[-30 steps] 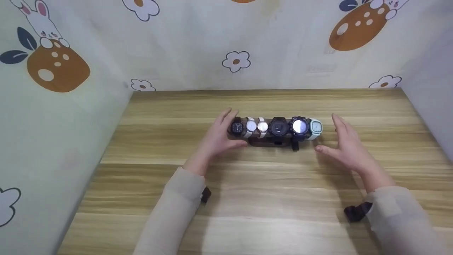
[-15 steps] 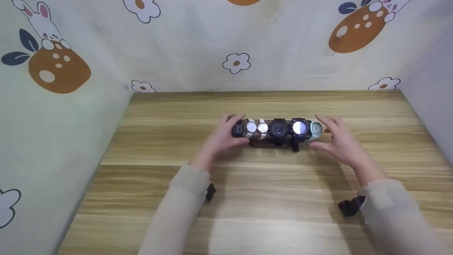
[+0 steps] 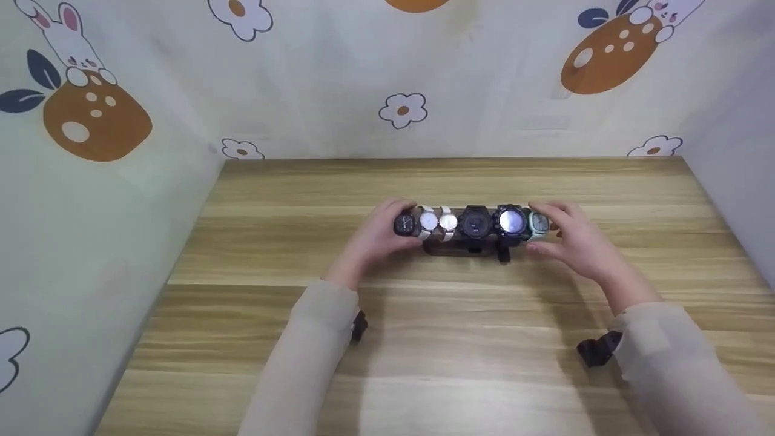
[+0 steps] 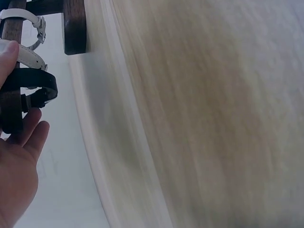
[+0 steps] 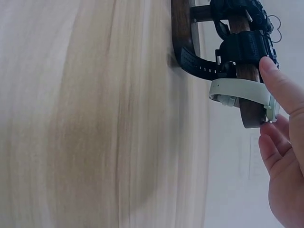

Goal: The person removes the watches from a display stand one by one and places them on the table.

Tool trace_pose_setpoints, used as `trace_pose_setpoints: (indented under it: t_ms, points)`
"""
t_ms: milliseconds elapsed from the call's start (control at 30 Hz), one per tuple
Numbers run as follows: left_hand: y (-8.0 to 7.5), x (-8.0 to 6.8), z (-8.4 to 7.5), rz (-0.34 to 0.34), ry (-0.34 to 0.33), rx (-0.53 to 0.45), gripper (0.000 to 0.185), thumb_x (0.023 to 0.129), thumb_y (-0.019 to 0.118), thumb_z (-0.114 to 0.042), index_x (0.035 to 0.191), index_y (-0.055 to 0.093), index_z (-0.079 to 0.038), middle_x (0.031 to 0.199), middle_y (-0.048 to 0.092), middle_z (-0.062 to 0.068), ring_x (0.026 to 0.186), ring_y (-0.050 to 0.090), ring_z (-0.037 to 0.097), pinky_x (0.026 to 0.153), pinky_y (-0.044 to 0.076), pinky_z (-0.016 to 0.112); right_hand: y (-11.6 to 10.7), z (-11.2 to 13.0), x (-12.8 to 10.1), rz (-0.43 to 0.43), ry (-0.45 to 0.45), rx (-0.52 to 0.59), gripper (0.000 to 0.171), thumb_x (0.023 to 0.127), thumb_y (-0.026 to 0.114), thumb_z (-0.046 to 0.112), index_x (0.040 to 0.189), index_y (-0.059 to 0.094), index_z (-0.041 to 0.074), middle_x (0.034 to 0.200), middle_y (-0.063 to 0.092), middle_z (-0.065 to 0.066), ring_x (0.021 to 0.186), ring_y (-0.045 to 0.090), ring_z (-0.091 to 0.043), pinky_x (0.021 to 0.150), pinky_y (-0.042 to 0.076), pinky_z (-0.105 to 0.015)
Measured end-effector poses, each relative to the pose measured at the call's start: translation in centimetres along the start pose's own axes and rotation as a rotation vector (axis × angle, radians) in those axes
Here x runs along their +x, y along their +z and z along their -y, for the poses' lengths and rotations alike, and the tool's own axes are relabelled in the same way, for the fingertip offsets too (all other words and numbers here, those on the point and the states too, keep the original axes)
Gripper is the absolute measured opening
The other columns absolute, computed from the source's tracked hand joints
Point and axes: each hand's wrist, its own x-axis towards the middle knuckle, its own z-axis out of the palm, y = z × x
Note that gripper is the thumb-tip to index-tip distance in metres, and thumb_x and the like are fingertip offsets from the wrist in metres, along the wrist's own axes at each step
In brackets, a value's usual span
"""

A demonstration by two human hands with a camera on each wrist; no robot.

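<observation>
A dark wooden watch stand (image 3: 457, 249) holds a row of several watches on its raised bar. My left hand (image 3: 376, 236) grips the stand's left end, around a black watch (image 3: 404, 224); its thumb lies along the near side. My right hand (image 3: 580, 245) holds the right end beside a mint-green watch (image 3: 538, 223). Between them are two white-strapped watches, a bulky black watch (image 3: 476, 223) and a black watch with a bright, reflecting face (image 3: 511, 221). In the right wrist view, a loose black strap (image 5: 197, 65) hangs toward the stand's base.
The stand is on a wood-grain table (image 3: 448, 363), toward its back. Behind rises a pale wall (image 3: 327, 91) patterned with flowers and rabbits, and side walls close in left and right. A black wrist device (image 3: 596, 350) sits under the right sleeve.
Both hands have closed in on the stand's ends, the right hand moving left and the left hand curling round its end. The stand stays in about the same place.
</observation>
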Motion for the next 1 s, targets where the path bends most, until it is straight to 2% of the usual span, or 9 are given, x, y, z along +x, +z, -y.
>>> trace_pose_setpoints:
  t_ms: [133,233,333,500,667,833,1000]
  points:
    - [-0.27,0.01,0.02,0.017,-0.003,0.002,0.071,0.071,0.081,-0.023,0.132,0.049,-0.006,0.132,0.050,0.009,0.122,0.044,0.022,0.106,0.031,0.036,-0.21,0.19,0.18,0.027,0.028,0.001,0.072,0.079,0.075,0.016,0.141,0.040,0.006,0.130,0.038,-0.027,0.103,0.049,-0.040,0.087,0.044,-0.055]
    - [-0.43,0.01,-0.10,0.049,-0.017,0.011,0.069,0.072,0.080,-0.023,0.132,0.049,-0.008,0.131,0.051,0.007,0.121,0.045,0.022,0.105,0.032,0.036,-0.41,0.28,0.28,0.056,0.035,-0.013,0.071,0.080,0.074,0.017,0.141,0.039,0.006,0.129,0.039,-0.026,0.107,0.047,-0.041,0.090,0.041,-0.058]
    - [-0.64,0.15,-0.29,0.082,-0.004,0.040,0.068,0.073,0.079,-0.023,0.132,0.050,-0.009,0.130,0.052,0.007,0.119,0.047,0.021,0.104,0.033,0.036,-0.58,0.40,0.36,0.077,0.038,-0.028,0.071,0.080,0.073,0.017,0.141,0.039,0.005,0.129,0.037,-0.028,0.110,0.045,-0.044,0.093,0.037,-0.060]
    - [-1.03,0.37,-0.43,0.104,0.022,0.123,0.070,0.074,0.078,-0.028,0.136,0.048,-0.013,0.133,0.051,0.006,0.120,0.047,0.022,0.104,0.034,0.037,-0.51,0.73,0.61,0.079,0.050,-0.024,0.071,0.081,0.073,0.015,0.141,0.038,0.002,0.126,0.036,-0.030,0.110,0.043,-0.045,0.095,0.035,-0.060]
    - [-0.96,0.29,-0.20,0.115,0.019,0.156,0.070,0.076,0.076,-0.033,0.139,0.046,-0.021,0.136,0.047,0.007,0.119,0.048,0.026,0.101,0.036,0.041,-0.29,0.86,0.80,0.072,0.062,-0.016,0.065,0.081,0.072,0.013,0.138,0.042,0.001,0.123,0.037,-0.029,0.107,0.044,-0.043,0.094,0.036,-0.059]
    - [-0.78,0.43,-0.02,0.132,0.032,0.140,0.069,0.078,0.074,-0.033,0.139,0.044,-0.019,0.134,0.045,0.009,0.119,0.047,0.025,0.102,0.036,0.041,-0.20,0.73,0.86,0.055,0.068,-0.010,0.060,0.080,0.072,0.011,0.134,0.047,0.001,0.119,0.039,-0.028,0.104,0.045,-0.042,0.091,0.038,-0.058]
    - [-0.61,0.51,0.05,0.138,0.004,0.097,0.069,0.078,0.075,-0.032,0.138,0.045,-0.020,0.135,0.043,0.008,0.119,0.046,0.025,0.101,0.037,0.041,-0.19,0.60,0.86,0.030,0.058,-0.002,0.057,0.079,0.072,0.010,0.131,0.049,0.000,0.116,0.041,-0.027,0.102,0.046,-0.040,0.089,0.041,-0.056]
